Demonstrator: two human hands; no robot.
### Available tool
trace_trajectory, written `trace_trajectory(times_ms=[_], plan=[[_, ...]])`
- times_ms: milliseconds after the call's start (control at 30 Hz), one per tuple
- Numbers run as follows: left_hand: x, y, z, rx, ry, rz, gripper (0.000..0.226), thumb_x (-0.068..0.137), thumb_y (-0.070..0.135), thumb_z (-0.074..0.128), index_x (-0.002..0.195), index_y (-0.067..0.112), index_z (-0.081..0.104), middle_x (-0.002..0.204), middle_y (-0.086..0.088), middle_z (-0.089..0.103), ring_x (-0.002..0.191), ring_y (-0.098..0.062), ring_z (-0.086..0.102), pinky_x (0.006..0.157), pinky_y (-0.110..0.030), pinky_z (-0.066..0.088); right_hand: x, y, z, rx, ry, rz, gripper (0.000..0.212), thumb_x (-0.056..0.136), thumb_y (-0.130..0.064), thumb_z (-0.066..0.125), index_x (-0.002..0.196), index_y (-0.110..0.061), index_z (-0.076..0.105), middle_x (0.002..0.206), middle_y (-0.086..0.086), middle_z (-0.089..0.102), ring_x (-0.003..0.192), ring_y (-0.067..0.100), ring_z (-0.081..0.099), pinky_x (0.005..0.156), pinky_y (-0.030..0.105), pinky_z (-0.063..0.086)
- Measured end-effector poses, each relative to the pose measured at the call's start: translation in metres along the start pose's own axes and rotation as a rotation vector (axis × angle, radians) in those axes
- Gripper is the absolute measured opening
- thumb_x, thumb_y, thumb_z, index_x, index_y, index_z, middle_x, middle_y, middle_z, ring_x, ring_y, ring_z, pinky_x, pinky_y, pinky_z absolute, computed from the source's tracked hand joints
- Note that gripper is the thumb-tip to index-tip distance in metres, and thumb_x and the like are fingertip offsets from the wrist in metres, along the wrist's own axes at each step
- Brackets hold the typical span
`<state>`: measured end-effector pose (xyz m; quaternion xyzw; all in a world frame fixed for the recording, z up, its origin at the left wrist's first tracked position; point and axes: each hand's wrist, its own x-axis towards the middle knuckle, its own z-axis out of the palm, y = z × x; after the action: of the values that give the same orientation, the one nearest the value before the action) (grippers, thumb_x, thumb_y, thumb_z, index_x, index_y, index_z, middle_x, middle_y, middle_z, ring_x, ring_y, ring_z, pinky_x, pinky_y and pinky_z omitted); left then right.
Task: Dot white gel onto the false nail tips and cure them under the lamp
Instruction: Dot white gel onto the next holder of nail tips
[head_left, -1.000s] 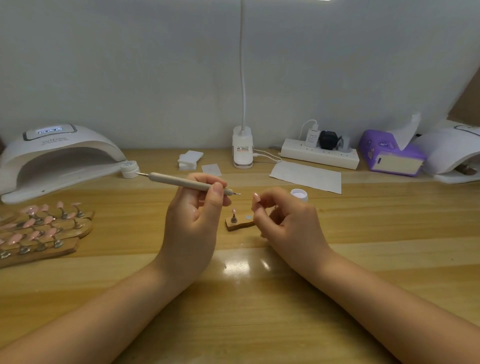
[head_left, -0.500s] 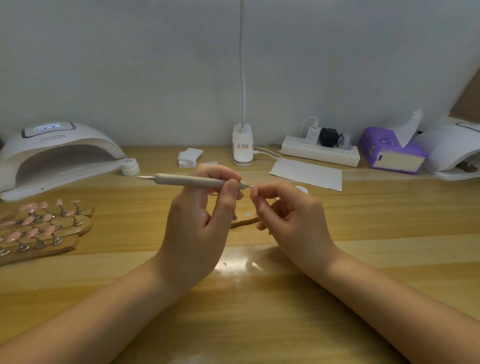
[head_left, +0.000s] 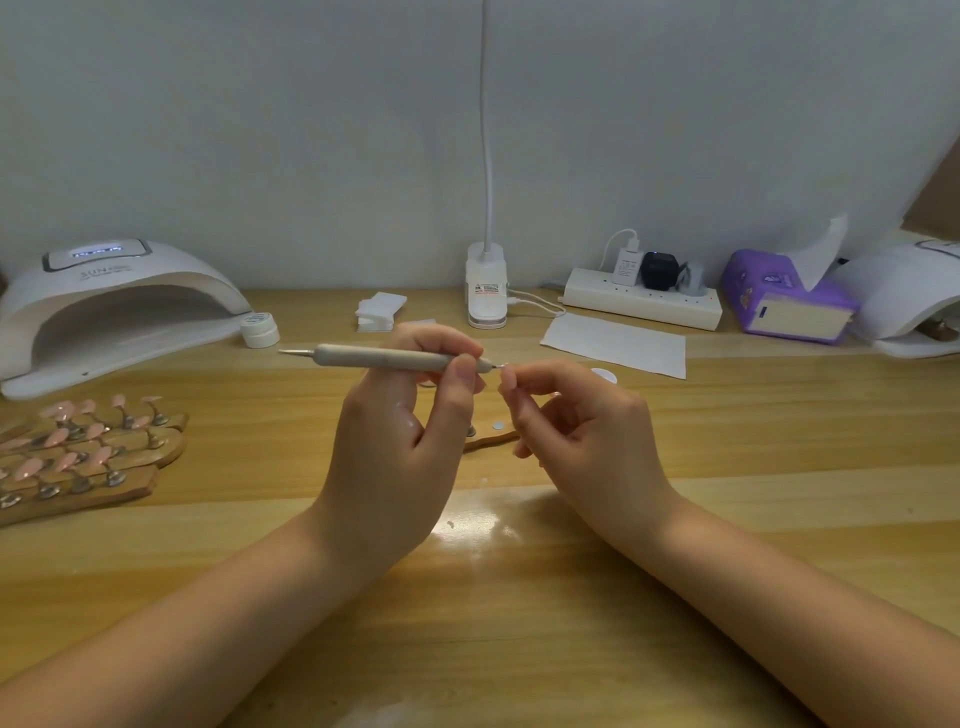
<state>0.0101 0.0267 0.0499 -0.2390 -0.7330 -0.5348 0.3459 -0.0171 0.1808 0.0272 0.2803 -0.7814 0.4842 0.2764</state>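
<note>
Together, our hands met above the counter (head_left: 519, 623). Our left hand (head_left: 395, 447) pinched the dotting tool (head_left: 384, 358) between thumb and fingers, holding it nearly level with its fine tip pointing right. Our right hand (head_left: 587, 431) pinched a small nail tip (head_left: 506, 382), barely visible, right at that point. Below them lay a small wooden stand (head_left: 491, 439), partly hidden. Stands of pink nail tips (head_left: 78, 447) sat at the left, near the curing lamp (head_left: 114, 306), with a white gel pot (head_left: 260, 330) just beside its opening.
</note>
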Motion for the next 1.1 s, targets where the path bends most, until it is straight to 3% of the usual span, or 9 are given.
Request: trace_trajectory(times_ms=[200,300,400,467,600,767,867,967,1100], plan=[[0.0,-0.004,0.001,-0.021,0.026,0.004,0.008,0.094,0.023,0.046,0.097,0.028,0.052,0.084,0.008,0.061,0.076,-0.007,0.063,0.066,-0.008,0.047,-0.001,0.003,0.001,-0.042,-0.028,0.041,0.008,0.091,-0.019,0.064,0.098,-0.018,0.068,0.082,-0.017,0.064,0.062,0.009,0.065,0.056,0.028,0.054],[-0.003,-0.017,0.0,-0.032,0.061,-0.047,0.008,0.095,0.025,0.047,0.097,0.029,0.053,0.088,0.009,0.061,0.085,-0.008,0.064,0.074,-0.015,0.049,0.001,0.005,0.004,-0.091,-0.028,0.068,0.007,0.09,-0.021,0.066,0.093,-0.017,0.072,0.078,-0.009,0.067,0.064,0.008,0.06,0.059,0.031,0.053],[-0.007,-0.032,0.001,-0.057,0.104,-0.184,0.009,0.095,0.024,0.047,0.096,0.029,0.054,0.09,0.006,0.064,0.088,-0.011,0.064,0.079,-0.024,0.051,0.002,0.009,0.009,-0.173,-0.057,0.17,0.011,0.088,-0.027,0.068,0.087,-0.021,0.076,0.063,-0.002,0.064,0.059,0.012,0.053,0.091,0.043,0.049],[-0.008,-0.038,0.002,-0.077,0.125,-0.252,0.009,0.094,0.027,0.046,0.095,0.03,0.055,0.088,0.008,0.065,0.088,-0.008,0.064,0.078,-0.02,0.049,0.001,0.011,0.012,-0.227,-0.096,0.243,0.013,0.089,-0.031,0.066,0.087,-0.025,0.077,0.057,-0.005,0.059,0.057,0.012,0.05,0.11,0.038,0.032],[-0.009,-0.04,0.004,-0.079,0.11,-0.24,0.01,0.094,0.028,0.046,0.095,0.032,0.055,0.089,0.01,0.065,0.088,-0.008,0.064,0.077,-0.017,0.049,0.002,0.014,0.014,-0.35,-0.179,0.278,0.017,0.091,-0.035,0.06,0.091,-0.029,0.076,0.065,-0.011,0.063,0.065,0.008,0.055,0.091,0.028,0.039],[-0.011,-0.039,0.005,-0.082,0.074,-0.234,0.01,0.094,0.025,0.047,0.096,0.03,0.055,0.092,0.01,0.065,0.09,-0.009,0.064,0.077,-0.017,0.05,0.005,0.017,0.017,-0.51,-0.238,0.28,0.026,0.096,-0.036,0.052,0.098,-0.024,0.075,0.084,-0.002,0.072,0.085,0.017,0.062,0.108,0.032,0.031],[-0.011,-0.039,0.004,-0.089,0.076,-0.237,0.01,0.094,0.025,0.047,0.096,0.03,0.055,0.092,0.008,0.065,0.089,-0.008,0.064,0.076,-0.016,0.049,0.004,0.014,0.014,-0.621,-0.294,0.263,0.032,0.098,-0.039,0.047,0.099,-0.023,0.075,0.089,0.0,0.072,0.095,0.021,0.064,0.095,0.039,0.046],[-0.012,-0.039,0.003,-0.075,0.066,-0.231,0.01,0.094,0.025,0.046,0.096,0.03,0.055,0.093,0.009,0.064,0.088,-0.009,0.064,0.075,-0.015,0.049,0.001,0.008,0.01,-0.713,-0.291,0.189,0.035,0.096,-0.044,0.045,0.092,-0.023,0.074,0.082,-0.002,0.071,0.086,0.018,0.065,0.075,0.033,0.052],[-0.011,-0.039,0.002,-0.074,0.083,-0.24,0.01,0.094,0.025,0.047,0.095,0.03,0.055,0.09,0.009,0.064,0.087,-0.009,0.063,0.076,-0.017,0.05,0.005,0.002,-0.002,-0.656,-0.208,0.136,0.034,0.09,-0.046,0.049,0.078,-0.02,0.066,0.067,-0.005,0.062,0.063,0.016,0.057,0.063,0.033,0.051]])
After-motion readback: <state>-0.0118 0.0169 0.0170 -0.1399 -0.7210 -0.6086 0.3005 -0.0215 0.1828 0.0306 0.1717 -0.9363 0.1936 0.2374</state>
